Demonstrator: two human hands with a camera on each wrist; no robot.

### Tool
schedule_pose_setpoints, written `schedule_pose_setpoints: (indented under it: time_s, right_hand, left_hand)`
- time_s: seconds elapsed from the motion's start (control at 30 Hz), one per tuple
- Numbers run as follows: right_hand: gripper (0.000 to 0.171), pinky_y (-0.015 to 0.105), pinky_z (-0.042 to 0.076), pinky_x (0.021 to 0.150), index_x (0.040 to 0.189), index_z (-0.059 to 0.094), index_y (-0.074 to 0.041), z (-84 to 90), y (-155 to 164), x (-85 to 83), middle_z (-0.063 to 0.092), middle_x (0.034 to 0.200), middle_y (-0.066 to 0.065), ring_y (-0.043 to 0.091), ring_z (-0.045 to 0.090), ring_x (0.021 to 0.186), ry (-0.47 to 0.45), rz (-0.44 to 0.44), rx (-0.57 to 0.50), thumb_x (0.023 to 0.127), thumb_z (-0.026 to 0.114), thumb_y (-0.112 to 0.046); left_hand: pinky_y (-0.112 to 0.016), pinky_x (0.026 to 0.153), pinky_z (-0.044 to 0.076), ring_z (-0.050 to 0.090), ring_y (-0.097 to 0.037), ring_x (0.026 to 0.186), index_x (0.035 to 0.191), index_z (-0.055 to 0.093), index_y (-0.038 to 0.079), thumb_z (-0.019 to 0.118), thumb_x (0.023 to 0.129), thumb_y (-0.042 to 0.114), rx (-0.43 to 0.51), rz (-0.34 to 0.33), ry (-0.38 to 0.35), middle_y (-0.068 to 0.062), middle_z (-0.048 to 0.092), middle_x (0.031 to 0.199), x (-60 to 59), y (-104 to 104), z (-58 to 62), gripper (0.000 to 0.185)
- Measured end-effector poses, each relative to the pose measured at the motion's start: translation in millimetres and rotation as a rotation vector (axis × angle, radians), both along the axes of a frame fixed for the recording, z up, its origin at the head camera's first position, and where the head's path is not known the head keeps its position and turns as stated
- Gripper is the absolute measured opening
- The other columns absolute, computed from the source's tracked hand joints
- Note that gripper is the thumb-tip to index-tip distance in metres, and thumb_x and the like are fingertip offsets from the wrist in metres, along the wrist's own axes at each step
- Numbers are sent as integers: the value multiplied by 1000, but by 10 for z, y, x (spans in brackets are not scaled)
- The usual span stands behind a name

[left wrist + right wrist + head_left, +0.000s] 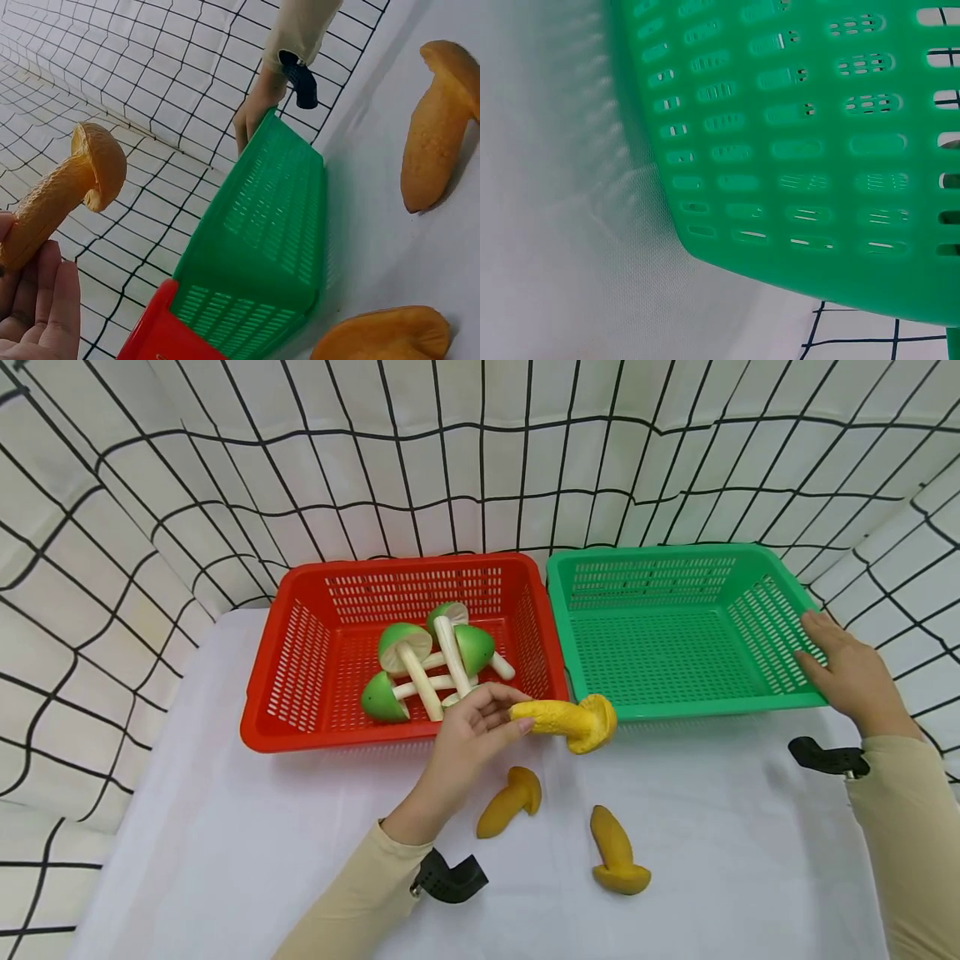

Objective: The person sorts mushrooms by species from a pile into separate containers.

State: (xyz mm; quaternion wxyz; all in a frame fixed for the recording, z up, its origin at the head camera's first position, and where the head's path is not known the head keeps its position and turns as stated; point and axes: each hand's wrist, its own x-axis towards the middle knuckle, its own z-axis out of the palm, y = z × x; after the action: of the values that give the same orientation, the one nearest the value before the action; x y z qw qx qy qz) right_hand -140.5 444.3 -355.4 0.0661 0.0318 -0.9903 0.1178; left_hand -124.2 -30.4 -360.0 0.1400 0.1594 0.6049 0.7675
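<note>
My left hand [480, 722] pinches a yellow mushroom [566, 718] by the end of its stem, cap pointing right. It is held up between the red basket [258, 727] and the green basket [645, 664], over their front rims. The left wrist view shows thumb and fingers around the stem of this mushroom [56, 202]. My right hand [855, 672] rests on the right rim of the green basket, fingers extended over the edge. In the right wrist view, only the slotted wall of the green basket [795, 277] appears; the fingers are out of sight.
Several green-capped mushrooms [405, 647] with white stems lie in the red basket. On the white cloth in front are two more yellow mushrooms, one nearer [618, 856] and one left of it [510, 802]. Black netting [483, 460] stands behind and at both sides.
</note>
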Motion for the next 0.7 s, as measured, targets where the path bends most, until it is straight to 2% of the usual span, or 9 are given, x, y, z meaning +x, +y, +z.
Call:
schedule_pose_setpoints:
  time_s: [0.17,0.33,0.7]
  right_hand:
    - [56,54,10,111,148,18,3,12,-16,3,18,151,26,40,13,140,0,-13,-9,101,35,-22]
    - [56,56,10,111,149,17,1,5,-12,17,17,151,25,42,13,139,-4,-31,-22,101,35,-22]
    - [57,53,8,112,149,14,1,11,-4,-1,14,153,24,39,10,140,-31,-10,-13,101,34,-23]
  left_hand:
    - [-28,84,51,59,-20,96,110,59,-1,64,88,4,-18,31,-5,-10,60,106,-141,112,57,23]
    - [-26,83,50,59,-19,93,109,60,-2,64,88,5,-45,40,48,-12,61,105,-275,280,58,22]
    - [-25,82,51,57,-17,91,109,59,-3,65,88,3,-25,32,59,-11,60,105,-378,531,65,22]
